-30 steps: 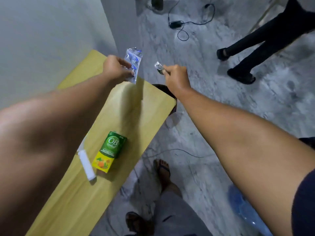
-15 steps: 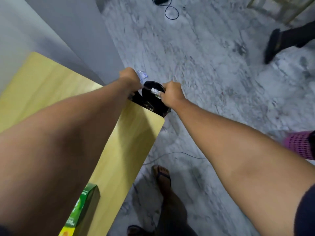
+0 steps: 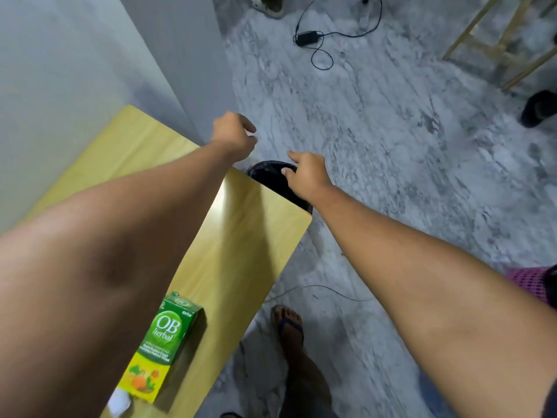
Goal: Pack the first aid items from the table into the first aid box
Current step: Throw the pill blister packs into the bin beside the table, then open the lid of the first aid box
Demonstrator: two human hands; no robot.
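My left hand (image 3: 235, 134) hovers past the far corner of the yellow wooden table (image 3: 241, 251), fingers loosely spread with nothing in them. To its right, my right hand (image 3: 307, 173) is also empty and hangs over the rim of a black round bin (image 3: 268, 173) on the floor just beyond the table. A green and yellow "OB herbal" box (image 3: 168, 342) lies on the table near me. A small white item (image 3: 119, 402) lies at the box's near end, partly hidden by my left arm. No first aid box is in view.
A grey wall (image 3: 75, 70) runs along the table's left side. On the marble floor lie a black power adapter with its cable (image 3: 307, 37) and a thin cable (image 3: 316, 289). Wooden furniture legs (image 3: 497, 46), another person's shoe (image 3: 539, 108), a pink basket (image 3: 530, 279) and my sandalled foot (image 3: 289, 324) are around.
The blue-printed wrapper in my left hand and the small scrap in my right hand are gone. Both hands have opened above the black bin.
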